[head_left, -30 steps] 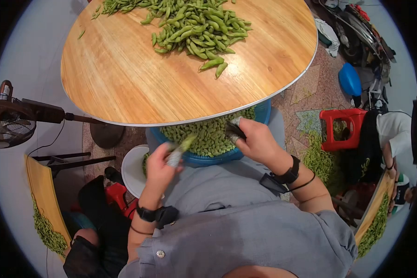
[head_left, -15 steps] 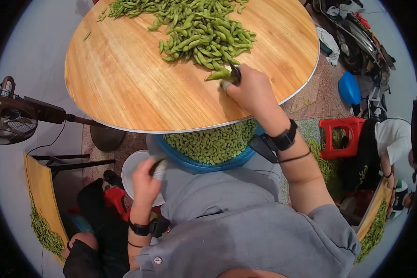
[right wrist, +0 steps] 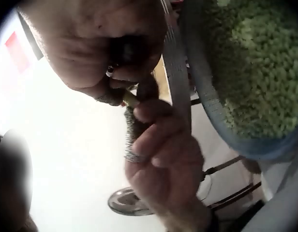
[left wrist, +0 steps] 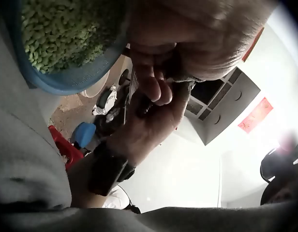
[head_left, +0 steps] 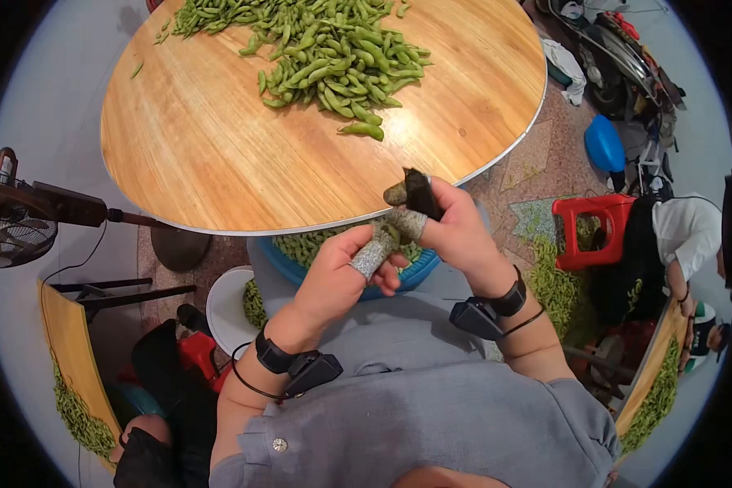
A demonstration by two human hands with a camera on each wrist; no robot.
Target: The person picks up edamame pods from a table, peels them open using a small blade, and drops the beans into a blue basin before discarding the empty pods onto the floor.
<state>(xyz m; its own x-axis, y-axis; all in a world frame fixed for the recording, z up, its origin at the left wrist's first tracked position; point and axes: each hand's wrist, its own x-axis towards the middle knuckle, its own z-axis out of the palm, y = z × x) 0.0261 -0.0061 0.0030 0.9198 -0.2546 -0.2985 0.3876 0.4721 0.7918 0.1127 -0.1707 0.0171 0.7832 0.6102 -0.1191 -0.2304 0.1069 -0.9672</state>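
Head view: round wooden table (head_left: 220, 163) with pods (head_left: 333, 57); both hands (head_left: 455, 232) seemingly pinch one pod.

Hidden or unclear at this moment:
- Blue basin (head_left: 419, 272): mostly covered by the round table (head_left: 220, 163) edge and both hands; only its near rim shows in head view
- Item pinched between left hand (head_left: 333, 281) and right hand (head_left: 455, 232): fingertips cover it; right wrist view shows only a small pale stub (right wrist: 131, 99)
- Dark tool (head_left: 420, 192) in right hand: shape not resolvable
- Pod pile (head_left: 325, 49): cut off by top edge
- White bowl (head_left: 224, 305): partly behind left forearm
- Left wrist view: fingers blurred, grip indistinct
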